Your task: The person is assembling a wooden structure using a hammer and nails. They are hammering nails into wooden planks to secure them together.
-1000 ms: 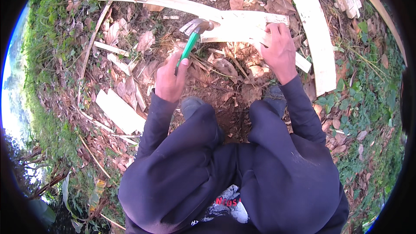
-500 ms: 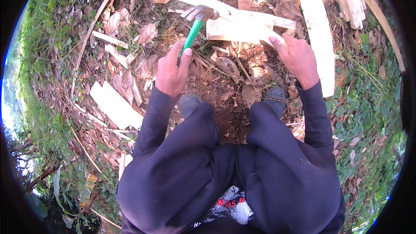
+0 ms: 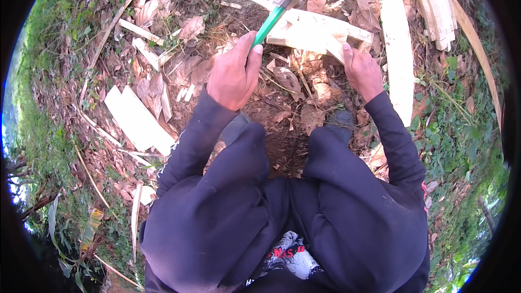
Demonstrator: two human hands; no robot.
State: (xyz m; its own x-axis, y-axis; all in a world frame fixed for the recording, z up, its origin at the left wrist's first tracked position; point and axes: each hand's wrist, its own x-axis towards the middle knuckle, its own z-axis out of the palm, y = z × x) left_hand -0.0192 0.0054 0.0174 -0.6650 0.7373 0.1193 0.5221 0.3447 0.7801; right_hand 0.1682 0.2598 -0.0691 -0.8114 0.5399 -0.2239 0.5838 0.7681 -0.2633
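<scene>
- Green handle of the hammer (image 3: 269, 23), in the head view, runs up and right from the left hand (image 3: 236, 73), which is closed around its lower end with the thumb along it
- Metal head of the hammer is over the pale wood at top centre; whether it touches, I cannot tell
- Right hand (image 3: 362, 73) is curled nearly closed, thumb tip at the near right edge of the board (image 3: 301, 31); whether it grips the board, I cannot tell
- Board lies ahead of the feet, between the hands
- Long plank (image 3: 398, 43) lies just right of it
- Two slats (image 3: 138, 122) lie left, among dry leaves (image 3: 151, 91)
</scene>
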